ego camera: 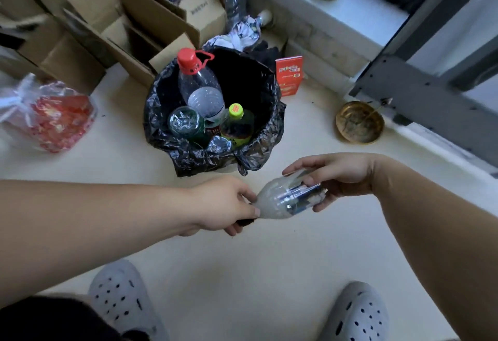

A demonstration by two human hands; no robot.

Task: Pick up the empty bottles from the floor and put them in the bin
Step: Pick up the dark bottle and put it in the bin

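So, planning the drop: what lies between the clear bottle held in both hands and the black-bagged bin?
Only bare pale floor. In the head view nothing lies between the clear plastic bottle and the black-bagged bin.

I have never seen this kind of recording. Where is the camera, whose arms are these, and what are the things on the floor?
There is one picture, taken by a camera worn on a person's head, looking down. The two arms are that person's own. The left hand grips the neck end of a clear plastic bottle, and the right hand holds its other end; the bottle is above the floor, in front of the bin. The bin has a black bag and already holds several bottles, one with a red cap. Nearby are cardboard boxes, a red plastic bag and a brass-coloured dish. Below are the person's grey shoes.
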